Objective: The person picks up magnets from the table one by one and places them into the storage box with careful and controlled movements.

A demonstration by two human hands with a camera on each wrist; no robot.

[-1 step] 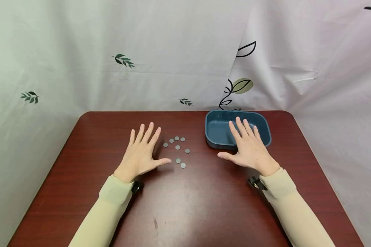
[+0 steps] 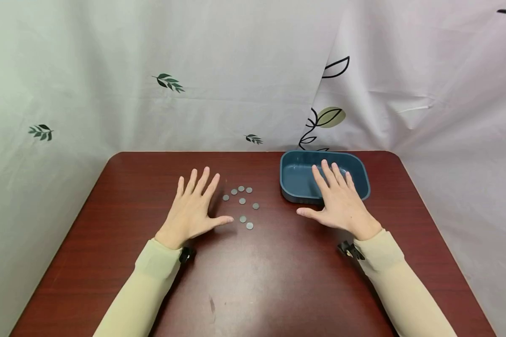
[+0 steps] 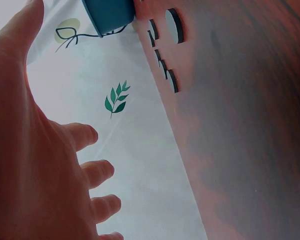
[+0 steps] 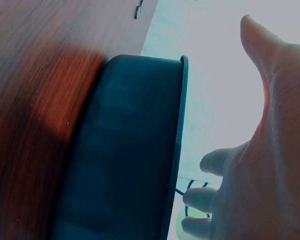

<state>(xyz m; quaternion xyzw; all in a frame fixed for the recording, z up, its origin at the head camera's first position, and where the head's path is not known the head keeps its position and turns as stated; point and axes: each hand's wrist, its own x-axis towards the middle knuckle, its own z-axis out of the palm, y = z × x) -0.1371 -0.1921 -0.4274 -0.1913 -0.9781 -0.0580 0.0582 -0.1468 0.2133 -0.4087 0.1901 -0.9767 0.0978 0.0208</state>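
Several small round grey discs (image 2: 242,201), coin-like, lie scattered on the table between the hands. To their left is my left hand (image 2: 189,213), fingers spread straight and palm down, holding nothing. Its thumb tip appears close to the nearest discs in the head view; in the left wrist view the hand hovers above the table, apart from the discs (image 3: 174,26). My right hand (image 2: 341,206), also spread and holding nothing, is over the near right part of a blue rectangular tub (image 2: 297,180). The right wrist view shows that hand above the rim of the tub (image 4: 125,150), not gripping it.
The dark red wooden table (image 2: 253,281) has rounded far corners. A pale curtain (image 2: 236,70) with leaf prints hangs directly behind it and along both sides. The tub stands near the far right edge. Small dark devices (image 2: 351,250) are strapped at both wrists.
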